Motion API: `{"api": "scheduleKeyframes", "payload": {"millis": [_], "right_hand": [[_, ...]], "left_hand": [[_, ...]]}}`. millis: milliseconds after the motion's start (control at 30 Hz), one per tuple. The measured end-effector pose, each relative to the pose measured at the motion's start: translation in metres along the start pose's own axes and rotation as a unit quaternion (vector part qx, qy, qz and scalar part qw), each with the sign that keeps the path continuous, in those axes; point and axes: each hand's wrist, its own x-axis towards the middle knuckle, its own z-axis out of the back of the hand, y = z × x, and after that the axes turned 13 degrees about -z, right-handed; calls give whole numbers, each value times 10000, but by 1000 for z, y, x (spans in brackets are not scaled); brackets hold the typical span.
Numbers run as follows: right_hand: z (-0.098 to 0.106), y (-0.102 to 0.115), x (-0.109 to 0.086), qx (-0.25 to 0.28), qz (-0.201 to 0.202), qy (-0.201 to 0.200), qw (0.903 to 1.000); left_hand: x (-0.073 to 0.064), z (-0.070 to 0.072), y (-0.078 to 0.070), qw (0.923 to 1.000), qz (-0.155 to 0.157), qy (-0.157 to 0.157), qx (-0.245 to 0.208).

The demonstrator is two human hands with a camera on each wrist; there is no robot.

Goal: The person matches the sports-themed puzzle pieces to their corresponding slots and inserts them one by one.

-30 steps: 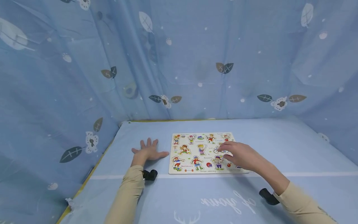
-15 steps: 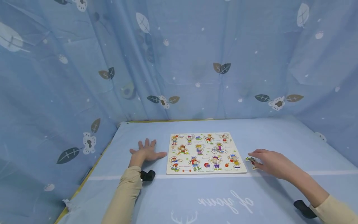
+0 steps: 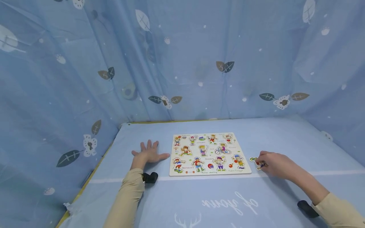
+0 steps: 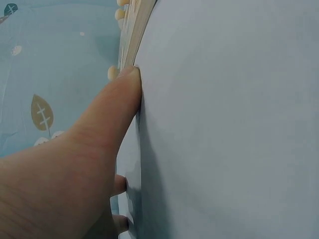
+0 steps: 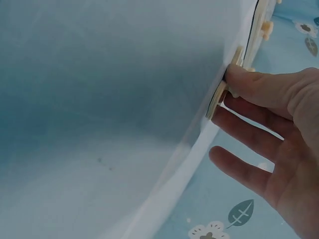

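A wooden knob puzzle board (image 3: 211, 172) with printed sports figures lies flat on the table, its pieces bearing small round knobs. My left hand (image 3: 148, 155) rests spread on the cloth at the board's left side. In the left wrist view, the left thumb (image 4: 112, 107) is at the board's edge (image 4: 138, 32). Just beyond the board's right edge, my right hand (image 3: 278, 164) pinches a small puzzle piece (image 3: 253, 159) between thumb and fingertips. Seen edge-on in the right wrist view, this puzzle piece (image 5: 215, 102) is low at the cloth; the fingers partly hide it.
A light blue cloth (image 3: 228, 202) with white lettering covers the table. Blue curtains (image 3: 182, 63) with leaf prints hang behind and at the sides. Black wrist devices (image 3: 150, 178) are on both arms.
My right hand has moved from over the board's right part to the cloth beyond its right edge, where it now holds a puzzle piece. The left hand stays in place.
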Motion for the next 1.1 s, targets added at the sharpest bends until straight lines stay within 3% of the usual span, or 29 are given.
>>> {"api": "scheduleKeyframes", "payload": {"millis": [300, 567, 900, 1100], "right_hand": [[-5, -5, -1, -148, 145, -168, 9996], [4, -4, -2, -431, 332, -462, 9974], [7, 0, 0, -194, 145, -239, 9994], [8, 0, 1, -172, 170, -331, 9992]], "left_hand": [[-3, 0, -5, 10000, 74, 7, -30], [-1, 4, -6, 10000, 24, 10, 11], [-4, 4, -3, 10000, 64, 12, -39], [-7, 5, -5, 9999, 39, -51, -91]]}}
